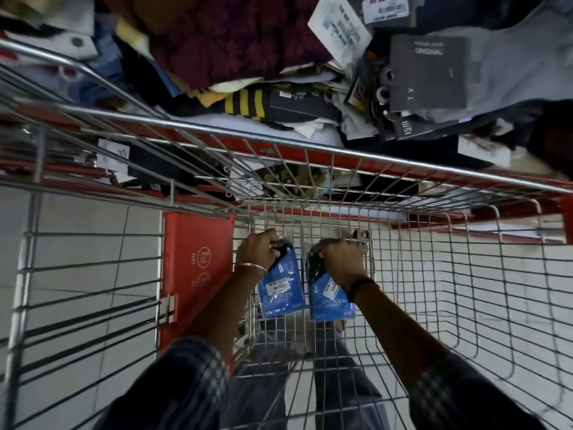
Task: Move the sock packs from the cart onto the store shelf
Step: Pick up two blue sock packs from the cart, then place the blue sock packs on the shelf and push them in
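Observation:
I look steeply down into a wire shopping cart (434,274) with red trim. My left hand (255,251) grips the dark top of a blue sock pack (280,291), which hangs down inside the basket. My right hand (339,262) grips a second blue sock pack (328,302) the same way, just to the right of the first. Both packs carry white price stickers. The two hands are side by side near the cart's centre, low against the wire mesh.
A heap of clothes, socks and tagged packs (279,72) fills the top of the view beyond the cart's rim (310,144). A red panel (195,274) stands at the left inside the cart. White floor tiles show through the mesh.

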Motion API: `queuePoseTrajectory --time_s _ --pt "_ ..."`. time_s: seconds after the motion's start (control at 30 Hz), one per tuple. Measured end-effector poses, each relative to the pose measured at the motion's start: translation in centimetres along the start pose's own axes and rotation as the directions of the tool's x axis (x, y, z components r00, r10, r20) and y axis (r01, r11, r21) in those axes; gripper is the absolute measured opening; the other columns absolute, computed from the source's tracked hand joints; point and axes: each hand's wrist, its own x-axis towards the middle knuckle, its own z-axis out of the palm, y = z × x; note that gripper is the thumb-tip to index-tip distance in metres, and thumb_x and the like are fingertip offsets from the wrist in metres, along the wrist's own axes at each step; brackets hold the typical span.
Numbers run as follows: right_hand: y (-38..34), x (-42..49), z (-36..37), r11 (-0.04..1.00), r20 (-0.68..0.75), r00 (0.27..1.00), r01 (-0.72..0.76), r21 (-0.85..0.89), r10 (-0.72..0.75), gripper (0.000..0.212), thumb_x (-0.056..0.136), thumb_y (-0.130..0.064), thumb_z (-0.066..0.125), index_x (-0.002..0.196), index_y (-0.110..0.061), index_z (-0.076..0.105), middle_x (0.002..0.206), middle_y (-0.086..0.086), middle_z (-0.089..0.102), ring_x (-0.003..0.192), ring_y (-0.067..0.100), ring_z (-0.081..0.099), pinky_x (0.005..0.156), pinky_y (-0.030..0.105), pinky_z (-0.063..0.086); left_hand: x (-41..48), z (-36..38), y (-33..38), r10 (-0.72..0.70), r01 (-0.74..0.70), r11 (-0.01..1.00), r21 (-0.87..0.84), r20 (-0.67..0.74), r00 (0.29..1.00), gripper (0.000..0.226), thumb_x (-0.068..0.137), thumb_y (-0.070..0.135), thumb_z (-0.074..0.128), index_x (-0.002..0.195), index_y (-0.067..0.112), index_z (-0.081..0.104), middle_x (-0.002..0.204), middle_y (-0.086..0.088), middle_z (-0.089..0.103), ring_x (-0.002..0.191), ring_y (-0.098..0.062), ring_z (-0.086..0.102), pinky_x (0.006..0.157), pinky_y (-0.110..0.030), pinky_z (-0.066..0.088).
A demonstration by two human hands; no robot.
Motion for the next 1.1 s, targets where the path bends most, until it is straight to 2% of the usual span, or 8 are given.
queuePoseTrajectory --time_s 0.07,0.17,0.3,0.4,0.5,0.7,0.83,1.1 --pt "0.2 -1.6 0.3 1.000 -0.073 0.997 0.000 0.019 0.001 0.024 0.095 -0.010 0.046 0.115 -0.013 0.060 0.097 0.008 0.070 0.084 0.022 0.065 0.069 0.027 0.049 -0.9 -0.1 0.3 0.022 -0.021 1.000 0.022 -0.018 1.000 0.025 0.075 0.009 0.068 0.099 0.013 0.065 0.094 -0.017 0.071 0.088 -0.035 0.064 0.068 -0.034 0.049" --pt "0.6 -4.0 -0.3 0.994 -0.229 0.973 0.032 0.105 -0.007 0.028 0.079 0.000 0.068 0.101 -0.017 0.066 0.077 0.005 0.073 0.057 0.019 0.066 0.049 0.022 0.049 -2.8 -0.9 1.5 0.060 -0.057 0.993 0.102 -0.027 0.998 0.026 0.081 0.010 0.064 0.106 0.014 0.062 0.100 -0.017 0.070 0.092 -0.034 0.063 0.068 -0.033 0.046" --pt "1.2 -7.5 -3.3 0.987 -0.451 0.890 0.125 0.105 -0.065 0.043 0.065 0.008 0.074 0.098 -0.018 0.070 0.078 0.004 0.075 0.045 0.020 0.064 0.034 0.021 0.048 -6.0 -3.1 4.2 0.163 -0.143 0.968 0.207 -0.085 0.983 0.033 0.083 0.009 0.059 0.114 0.019 0.059 0.107 -0.014 0.068 0.095 -0.031 0.062 0.071 -0.032 0.047" --pt "1.4 -7.8 -4.3 0.983 -0.557 0.827 0.158 0.097 -0.078 0.057 0.050 0.023 0.069 0.095 -0.012 0.072 0.091 0.005 0.076 0.060 0.020 0.070 0.037 0.020 0.050 -6.5 -4.0 4.9 0.212 -0.178 0.949 0.259 -0.113 0.971 0.034 0.082 0.009 0.059 0.114 0.020 0.057 0.105 -0.013 0.068 0.094 -0.031 0.062 0.070 -0.034 0.049" --pt "1.6 -10.0 -7.1 0.972 -0.668 0.738 0.215 0.098 -0.096 0.055 0.051 0.025 0.070 0.095 -0.008 0.073 0.099 0.008 0.075 0.080 0.020 0.072 0.048 0.025 0.057 -8.7 -6.4 7.0 0.258 -0.193 0.931 0.309 -0.186 0.948 0.030 0.082 0.007 0.060 0.110 0.014 0.058 0.102 -0.015 0.068 0.092 -0.032 0.062 0.067 -0.036 0.049" --pt "0.9 -14.7 -14.4 0.959 -0.819 0.563 0.277 0.060 -0.112 0.055 0.054 0.027 0.067 0.098 -0.005 0.071 0.102 0.010 0.073 0.089 0.020 0.071 0.057 0.025 0.059 -13.3 -12.3 11.1 0.402 -0.304 0.908 0.287 -0.400 0.823 0.031 0.067 -0.005 0.071 0.095 0.008 0.066 0.090 -0.017 0.071 0.079 -0.035 0.067 0.057 -0.039 0.054" --pt "0.4 -16.7 -19.4 0.958 -0.910 0.388 0.286 -0.028 -0.142 0.046 0.058 0.026 0.066 0.090 -0.007 0.074 0.096 0.009 0.075 0.085 0.018 0.072 0.060 0.024 0.057 -14.9 -16.3 13.3 0.549 -0.425 0.836 0.348 -0.495 0.674 0.047 0.050 -0.009 0.082 0.090 0.010 0.067 0.086 -0.010 0.074 0.079 -0.027 0.070 0.056 -0.035 0.058" --pt "-0.7 -19.6 -29.0 0.939 -0.973 0.090 0.297 -0.176 -0.211 0.026 0.069 0.010 0.071 0.087 -0.007 0.075 0.093 0.008 0.076 0.085 0.017 0.072 0.064 0.027 0.060 -18.8 -25.5 18.2 0.664 -0.493 0.731 0.471 -0.656 0.358 0.048 0.050 -0.009 0.085 0.094 0.004 0.070 0.090 -0.013 0.074 0.087 -0.025 0.070 0.080 -0.040 0.055"
